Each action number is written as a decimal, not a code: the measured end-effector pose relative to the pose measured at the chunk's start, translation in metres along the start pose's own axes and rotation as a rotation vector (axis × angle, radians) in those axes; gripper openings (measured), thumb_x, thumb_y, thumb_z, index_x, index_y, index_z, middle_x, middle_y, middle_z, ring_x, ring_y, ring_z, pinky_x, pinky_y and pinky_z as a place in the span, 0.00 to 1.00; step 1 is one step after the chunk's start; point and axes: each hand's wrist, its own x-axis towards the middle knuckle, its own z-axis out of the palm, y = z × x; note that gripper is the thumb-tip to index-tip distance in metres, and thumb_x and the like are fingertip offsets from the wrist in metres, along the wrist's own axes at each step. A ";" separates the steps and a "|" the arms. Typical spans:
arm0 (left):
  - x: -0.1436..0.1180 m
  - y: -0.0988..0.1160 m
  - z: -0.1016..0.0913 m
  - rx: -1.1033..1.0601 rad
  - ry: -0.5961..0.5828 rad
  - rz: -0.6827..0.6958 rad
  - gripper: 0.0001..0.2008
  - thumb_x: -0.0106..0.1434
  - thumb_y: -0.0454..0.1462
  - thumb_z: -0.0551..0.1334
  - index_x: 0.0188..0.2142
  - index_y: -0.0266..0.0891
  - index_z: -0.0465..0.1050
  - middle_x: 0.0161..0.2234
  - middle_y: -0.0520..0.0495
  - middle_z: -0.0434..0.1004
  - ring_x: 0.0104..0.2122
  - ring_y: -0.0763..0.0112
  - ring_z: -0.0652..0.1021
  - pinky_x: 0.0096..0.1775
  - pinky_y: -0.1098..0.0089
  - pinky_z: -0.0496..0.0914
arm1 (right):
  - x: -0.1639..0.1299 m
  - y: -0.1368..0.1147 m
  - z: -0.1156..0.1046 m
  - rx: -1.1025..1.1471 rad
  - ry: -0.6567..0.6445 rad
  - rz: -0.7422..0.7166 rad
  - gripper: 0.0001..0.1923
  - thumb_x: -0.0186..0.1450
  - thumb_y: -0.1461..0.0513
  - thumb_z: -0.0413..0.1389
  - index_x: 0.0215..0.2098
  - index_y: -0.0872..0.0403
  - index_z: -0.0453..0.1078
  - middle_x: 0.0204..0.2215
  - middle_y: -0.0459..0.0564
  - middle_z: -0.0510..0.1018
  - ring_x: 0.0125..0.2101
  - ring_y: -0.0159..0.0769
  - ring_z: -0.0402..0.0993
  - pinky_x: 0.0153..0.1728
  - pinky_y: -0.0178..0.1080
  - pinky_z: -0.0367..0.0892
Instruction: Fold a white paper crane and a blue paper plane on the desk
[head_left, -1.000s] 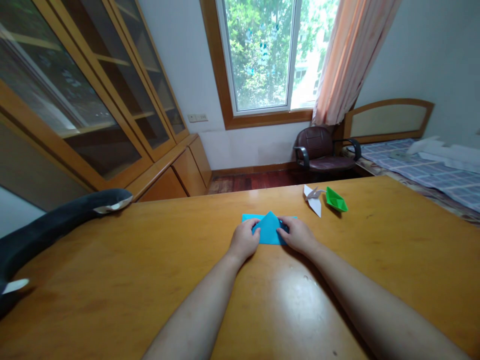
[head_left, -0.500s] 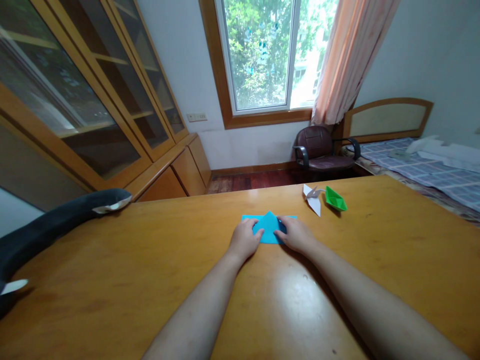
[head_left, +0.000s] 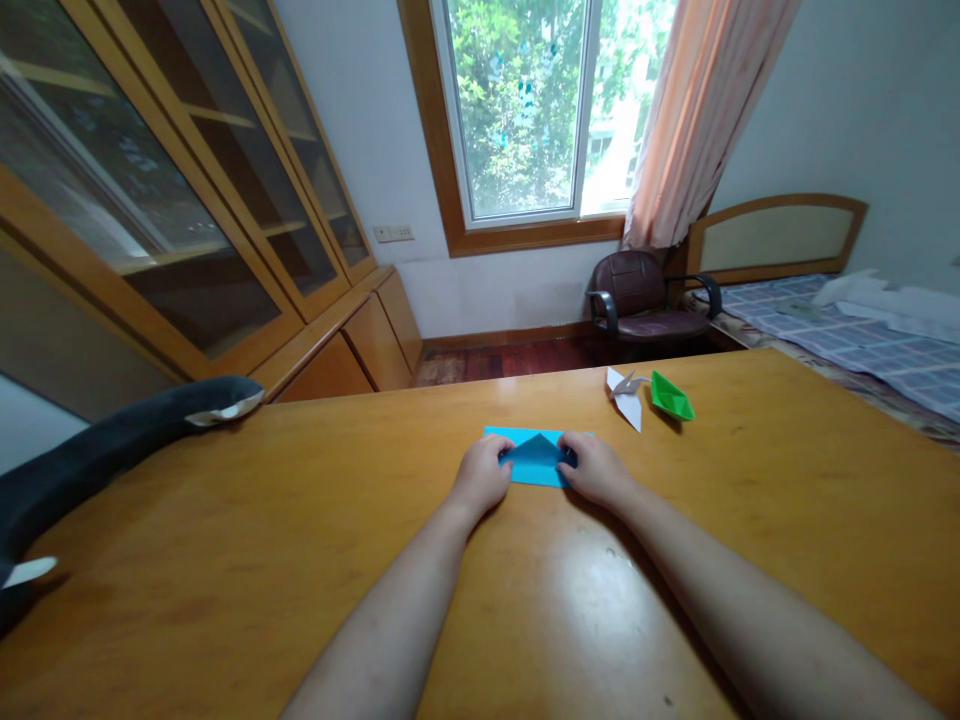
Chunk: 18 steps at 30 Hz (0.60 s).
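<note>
A sheet of blue origami paper point(head_left: 536, 472) lies on the wooden table, with a darker triangular flap partly raised in its middle. My left hand point(head_left: 482, 474) pinches the left side of this flap between thumb and fingers. On the opposite side my right hand point(head_left: 596, 470) grips the flap the same way, its fingers curled. Both hands rest low over the tabletop and cover the paper's side edges in part.
A white paper crane point(head_left: 625, 396) and a green paper boat point(head_left: 671, 398) stand near the table's far edge, right of my hands. A dark stuffed toy point(head_left: 127, 430) lies along the left of the wooden table point(head_left: 315, 560). Behind it is a brown chair point(head_left: 637, 295).
The triangular flap has tilted up toward me, and its face now looks darker. My left hand has shifted slightly left; the right hand stays nearly in place with fingers more curled.
</note>
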 end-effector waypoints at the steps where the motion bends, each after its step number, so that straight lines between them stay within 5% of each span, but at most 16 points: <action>1: 0.001 -0.001 -0.001 -0.007 -0.004 -0.008 0.12 0.54 0.27 0.60 0.36 0.39 0.77 0.39 0.47 0.79 0.40 0.64 0.77 0.45 0.67 0.69 | 0.000 0.000 0.000 0.000 -0.002 -0.007 0.07 0.56 0.66 0.54 0.33 0.53 0.70 0.32 0.49 0.78 0.32 0.36 0.71 0.31 0.34 0.58; 11: -0.002 -0.001 -0.003 0.097 -0.008 0.014 0.10 0.55 0.27 0.58 0.30 0.40 0.76 0.33 0.48 0.79 0.35 0.66 0.77 0.38 0.69 0.68 | -0.008 0.004 0.009 0.019 0.016 -0.286 0.16 0.59 0.70 0.49 0.34 0.52 0.78 0.34 0.50 0.78 0.36 0.36 0.72 0.38 0.34 0.62; 18: -0.002 -0.002 -0.005 0.126 -0.001 -0.040 0.09 0.57 0.29 0.58 0.32 0.40 0.76 0.34 0.47 0.80 0.35 0.65 0.76 0.37 0.69 0.67 | -0.008 0.003 0.000 -0.046 0.015 -0.090 0.09 0.60 0.63 0.55 0.36 0.55 0.75 0.36 0.52 0.79 0.35 0.38 0.72 0.36 0.35 0.62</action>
